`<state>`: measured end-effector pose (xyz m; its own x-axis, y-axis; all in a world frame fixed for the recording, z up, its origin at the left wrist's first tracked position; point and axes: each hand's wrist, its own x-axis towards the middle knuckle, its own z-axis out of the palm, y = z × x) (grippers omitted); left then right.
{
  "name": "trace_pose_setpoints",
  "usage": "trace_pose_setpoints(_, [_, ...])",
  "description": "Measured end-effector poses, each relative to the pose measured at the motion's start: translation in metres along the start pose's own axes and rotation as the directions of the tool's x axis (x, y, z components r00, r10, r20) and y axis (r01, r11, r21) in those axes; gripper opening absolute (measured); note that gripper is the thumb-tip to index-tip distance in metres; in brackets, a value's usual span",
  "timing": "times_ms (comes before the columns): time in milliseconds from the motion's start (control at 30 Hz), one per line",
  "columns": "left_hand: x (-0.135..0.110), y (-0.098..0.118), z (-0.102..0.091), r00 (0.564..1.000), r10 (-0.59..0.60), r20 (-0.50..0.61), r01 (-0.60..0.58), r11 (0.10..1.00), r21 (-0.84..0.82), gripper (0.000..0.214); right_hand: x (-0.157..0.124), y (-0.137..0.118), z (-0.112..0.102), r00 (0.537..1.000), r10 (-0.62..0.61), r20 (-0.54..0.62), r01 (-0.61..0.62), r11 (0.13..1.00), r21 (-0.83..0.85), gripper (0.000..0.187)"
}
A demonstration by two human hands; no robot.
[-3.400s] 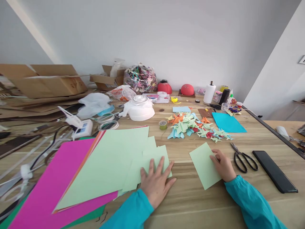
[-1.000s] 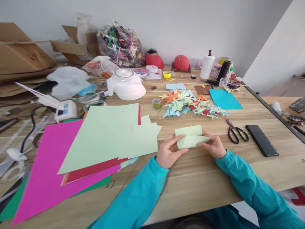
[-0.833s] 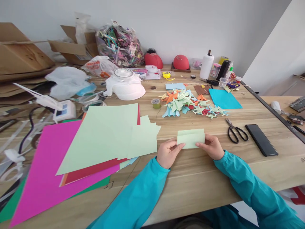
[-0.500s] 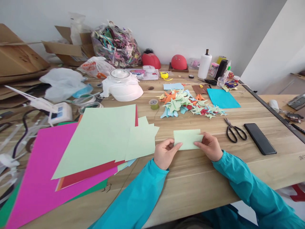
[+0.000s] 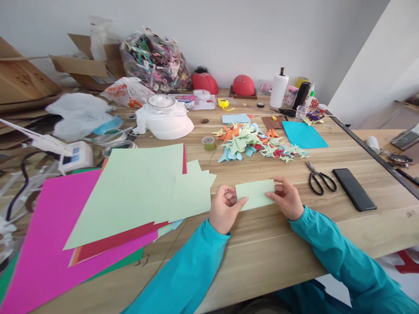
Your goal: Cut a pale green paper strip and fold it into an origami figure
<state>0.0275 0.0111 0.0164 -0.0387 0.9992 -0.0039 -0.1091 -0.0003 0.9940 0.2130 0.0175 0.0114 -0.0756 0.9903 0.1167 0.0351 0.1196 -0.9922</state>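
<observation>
A small pale green paper (image 5: 255, 194), folded in half into a narrow rectangle, lies on the wooden table (image 5: 294, 244) between my hands. My left hand (image 5: 224, 209) pinches its left end with thumb and curled fingers. At the right end my right hand (image 5: 287, 197) grips it the same way. Both sleeves are teal.
A fan of large pale green, red, pink and green sheets (image 5: 124, 196) lies to the left. Behind the paper sits a pile of folded paper figures (image 5: 255, 144). Black scissors (image 5: 319, 179) and a dark phone (image 5: 354, 189) lie to the right. Boxes, bags and clutter fill the far side.
The flat green sheet was picked up by both hands and folded over on itself; the top flap has closed down, leaving a narrow folded rectangle. The view has shifted slightly right.
</observation>
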Motion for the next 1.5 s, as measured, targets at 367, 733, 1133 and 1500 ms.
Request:
trace_pose_setpoints(367, [0.008, 0.012, -0.018, 0.944, -0.084, 0.318, 0.059, 0.994, 0.088, 0.036, 0.004, 0.007, -0.008, 0.982, -0.024, 0.189, 0.037, 0.997, -0.063, 0.024])
trace_pose_setpoints(733, [-0.005, -0.002, -0.006, 0.814, 0.527, 0.245, -0.554, 0.578, 0.598, 0.010, -0.011, -0.012, 0.007, 0.722, -0.434, 0.539, 0.676, 0.277, -0.683, 0.046])
trace_pose_setpoints(1133, [-0.007, 0.018, -0.023, 0.675, 0.274, 0.685, -0.704, 0.518, 0.486, 0.062, -0.003, -0.004, 0.001, 0.646, -0.489, 0.586, 0.718, 0.127, -0.684, 0.020])
trace_pose_setpoints(1500, [0.013, 0.002, -0.052, 0.661, 0.259, 0.704, -0.744, 0.113, 0.658, 0.038, 0.004, 0.001, -0.016, 0.639, -0.581, 0.504, 0.715, 0.208, -0.667, 0.018])
